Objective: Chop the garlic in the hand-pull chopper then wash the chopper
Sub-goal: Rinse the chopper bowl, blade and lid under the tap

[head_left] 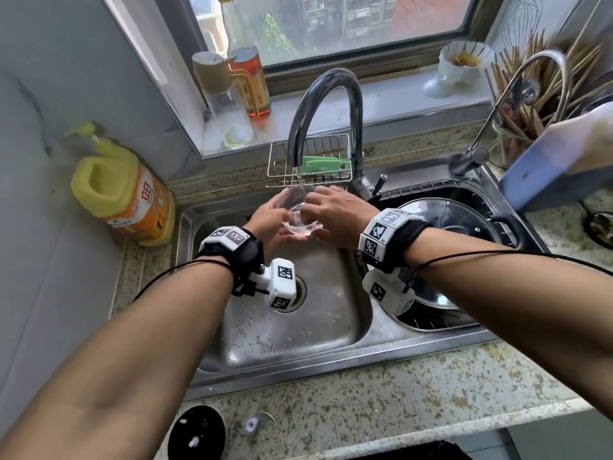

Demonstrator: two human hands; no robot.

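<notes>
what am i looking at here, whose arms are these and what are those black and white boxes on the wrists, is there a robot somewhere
There is no robot. These are a person's two bare arms, seen from a single wide-angle camera worn on the head and looking down at a kitchen sink. The boxes are wrist straps with printed marker squares and thin cords; they are probably for tracking the arms, though the picture does not say so.

The left hand and right hand both hold a clear chopper bowl under water running from the faucet. On the counter, near the bottom edge, lies a round black lid, likely the chopper's top. A yellow detergent bottle stands left of the sink. A glass pot lid sits in the right basin.
</notes>
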